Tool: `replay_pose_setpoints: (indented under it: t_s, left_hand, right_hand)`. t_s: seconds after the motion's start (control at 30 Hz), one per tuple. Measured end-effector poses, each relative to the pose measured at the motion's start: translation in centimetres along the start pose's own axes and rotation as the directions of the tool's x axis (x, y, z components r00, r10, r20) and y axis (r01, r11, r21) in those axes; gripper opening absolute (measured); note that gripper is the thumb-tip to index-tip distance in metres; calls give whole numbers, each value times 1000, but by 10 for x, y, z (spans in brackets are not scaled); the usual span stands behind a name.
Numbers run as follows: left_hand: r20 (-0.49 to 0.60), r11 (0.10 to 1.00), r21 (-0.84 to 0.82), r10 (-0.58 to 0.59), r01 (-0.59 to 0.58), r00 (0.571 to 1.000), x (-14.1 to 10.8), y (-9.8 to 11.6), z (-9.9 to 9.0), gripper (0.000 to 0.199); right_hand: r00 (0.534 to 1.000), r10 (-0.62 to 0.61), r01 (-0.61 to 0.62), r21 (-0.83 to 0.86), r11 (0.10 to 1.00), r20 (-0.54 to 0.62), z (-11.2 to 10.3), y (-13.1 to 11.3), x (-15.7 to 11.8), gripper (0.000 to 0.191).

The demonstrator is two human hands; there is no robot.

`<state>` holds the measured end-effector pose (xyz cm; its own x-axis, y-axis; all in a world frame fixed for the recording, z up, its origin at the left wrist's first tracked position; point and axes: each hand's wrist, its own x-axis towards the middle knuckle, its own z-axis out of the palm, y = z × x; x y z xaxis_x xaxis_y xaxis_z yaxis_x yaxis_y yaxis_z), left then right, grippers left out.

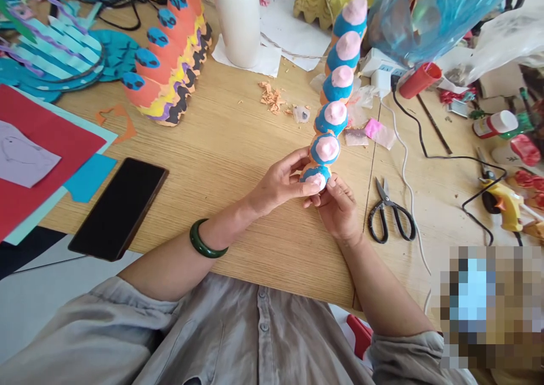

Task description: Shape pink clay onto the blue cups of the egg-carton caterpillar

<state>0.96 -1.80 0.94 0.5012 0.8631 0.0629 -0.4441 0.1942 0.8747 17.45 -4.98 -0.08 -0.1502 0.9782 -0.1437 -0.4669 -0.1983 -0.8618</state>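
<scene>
The left hand [280,184] and the right hand [338,212] both hold the near end of a long chain of paper cups [335,99]. The left fingers [297,161] curl over the last cup, and the right thumb [334,184] presses on it from the other side, so the two hands pinch it between them. Each cup is orange with a blue ring and a round pink top, and the chain points away from the hands across the wooden table [272,255]. Both arms come in from the bottom with bent wrists. A green bangle [208,239] sits on the left arm, and grey sleeves [140,311] reach the elbows. Past the chain, a white bottle with a dark blue lid [238,22] stands on white paper. To the far right, a see-through blue plastic bag [429,17] holds colored things that are too hard to make out. A small bottle with a white cap [495,123] lies further right. Just right of the right hand are black-handled scissors [391,215]. Left of the left hand is a black phone [119,206], and beyond it lies another cup chain with blue spots [165,56].
</scene>
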Motion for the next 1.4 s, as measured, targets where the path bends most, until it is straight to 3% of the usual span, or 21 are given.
replay_pose_setpoints:
  t_s: [0.13, 0.33, 0.6, 0.87, 1.07, 1.27, 1.4]
  left_hand:
    - [-57, 999, 24, 29, -28, 998, 1, -3, 0, 40]
    - [-14, 999, -37, -32, 31, 999, 3, -1, -1, 32]
    - [39, 994, -93, -54, 58, 998, 5, -2, -1, 42]
    - [-39, 992, -82, -103, 99, 994, 3, -4, -11, 38]
    - [-3, 999, -3, -53, 53, 999, 5, 1, -17, 39]
    - [-58, 997, 4, -77, 77, 995, 6, 4, -9, 55]
    - [-209, 993, -7, -117, 118, 971, 6, 2, -7, 51]
  right_hand:
    - [1000, -29, 28, -30, 999, -12, 1, 1, -2, 36]
    - [999, -17, 14, -48, 999, -51, -1, 0, 0, 35]
    - [998, 35, -33, 32, 999, -61, -4, -2, 6, 29]
    - [992, 106, -97, 118, 988, -75, -3, -3, 8, 22]
    - [990, 115, -106, 105, 989, -85, -5, -5, 9, 20]
    - [995, 92, -91, 10, 996, -39, -6, 0, 8, 31]
    - [996, 85, -84, -108, 991, 10, -4, 1, 6, 40]
